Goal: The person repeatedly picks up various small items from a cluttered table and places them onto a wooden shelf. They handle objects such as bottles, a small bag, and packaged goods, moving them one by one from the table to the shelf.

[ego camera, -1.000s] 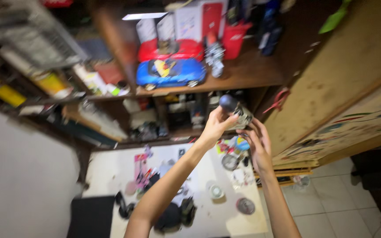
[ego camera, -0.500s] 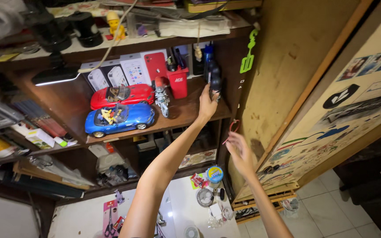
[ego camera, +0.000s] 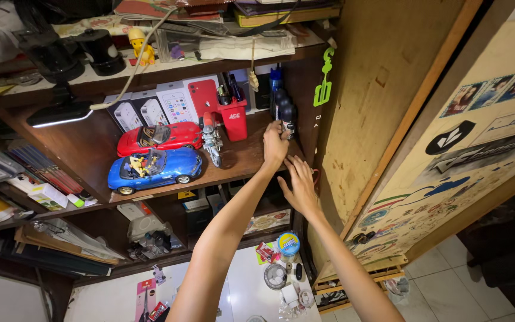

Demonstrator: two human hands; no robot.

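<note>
I am looking up at a dark wooden shelf (ego camera: 242, 161), its board worn and glossy, beside a tall pale plywood panel (ego camera: 377, 89) with stickers on the slanted face to its right. Below lies a white desk (ego camera: 245, 286) littered with small round tins and tools. On the shelf a red toy car (ego camera: 159, 137) is sitting behind a blue toy car (ego camera: 153, 169), both shiny plastic, with a small silver motorbike (ego camera: 213, 142) and a red bin (ego camera: 235, 118) just beside them. White phone boxes (ego camera: 150, 107) are standing at the back. My left hand (ego camera: 274, 146) is reaching up to a dark bottle (ego camera: 288, 119) standing upright at the shelf's right end, near the panel; its fingers (ego camera: 272, 126) are curling together against the bottle's side, though I cannot tell whether they are gripping it. My right hand (ego camera: 298, 186) is hovering just below the shelf edge, fingers (ego camera: 290, 167) spread apart and holding nothing, close under my left wrist.
</note>
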